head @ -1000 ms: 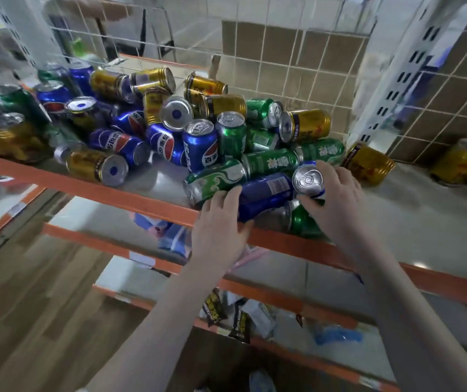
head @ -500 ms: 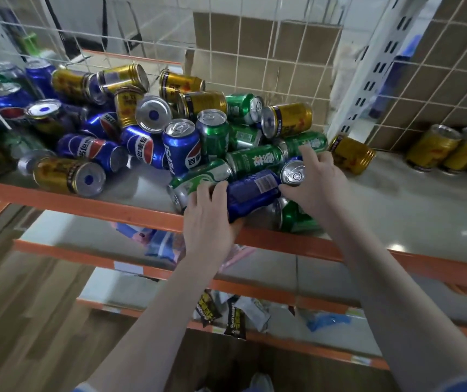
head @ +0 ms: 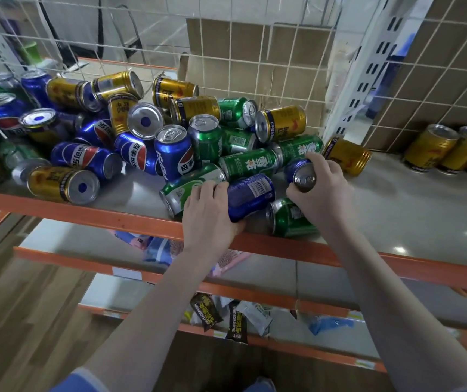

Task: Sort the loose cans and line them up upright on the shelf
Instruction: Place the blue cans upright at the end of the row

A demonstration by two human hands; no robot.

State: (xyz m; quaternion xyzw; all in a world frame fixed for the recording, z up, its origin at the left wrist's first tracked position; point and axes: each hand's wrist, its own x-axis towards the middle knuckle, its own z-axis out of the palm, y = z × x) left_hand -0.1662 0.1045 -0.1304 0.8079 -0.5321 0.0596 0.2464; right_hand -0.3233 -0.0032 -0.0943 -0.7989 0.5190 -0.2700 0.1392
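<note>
wire mesh [head: 283,52] at back | cardboard box [head: 254,43] behind it | snack packets [head: 235,318] below | wood floor [head: 28,321]

- Loose blue, green and gold aluminium cans [head: 147,142]: heaped, mostly on their sides, on the grey shelf [head: 413,205].
- Gold cans [head: 449,149]: upright row, far right.

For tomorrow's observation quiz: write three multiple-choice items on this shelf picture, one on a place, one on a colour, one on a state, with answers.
1. Where do the upright gold cans stand?
A far right of the shelf
B floor
C lower shelf

2. What colour is the can in the right hand?
A gold
B blue
C green

3. How does the blue can under the left hand lie?
A upright
B on its side
C crushed flat

Answers: 1 A, they line the right end. 2 B, blue shows above the silver top. 3 B, its label faces up.
</note>
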